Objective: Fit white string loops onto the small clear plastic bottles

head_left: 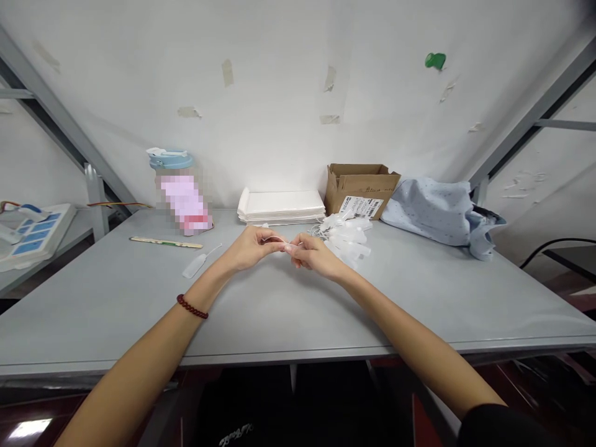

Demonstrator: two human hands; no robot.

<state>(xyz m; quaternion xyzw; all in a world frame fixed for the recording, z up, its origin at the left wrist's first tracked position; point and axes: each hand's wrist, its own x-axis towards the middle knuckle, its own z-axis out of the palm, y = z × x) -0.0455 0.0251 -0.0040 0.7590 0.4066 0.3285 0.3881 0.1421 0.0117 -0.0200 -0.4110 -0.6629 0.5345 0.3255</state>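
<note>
My left hand [251,247] and my right hand [314,254] meet over the middle of the grey table [279,310], fingertips pinched together on a small white plastic piece [285,244] held between them. A red bead bracelet [192,307] circles my left wrist. Just behind my right hand lies a heap of similar small white plastic pieces with thin cords [347,239]. One more white piece with a cord [198,263] rests alone on the table to the left of my left hand.
A stack of white trays [280,206] and an open cardboard box [359,186] stand at the back against the wall. A light blue cloth [437,214] lies at the right, a lidded container [179,192] and a wooden stick [165,243] at the left.
</note>
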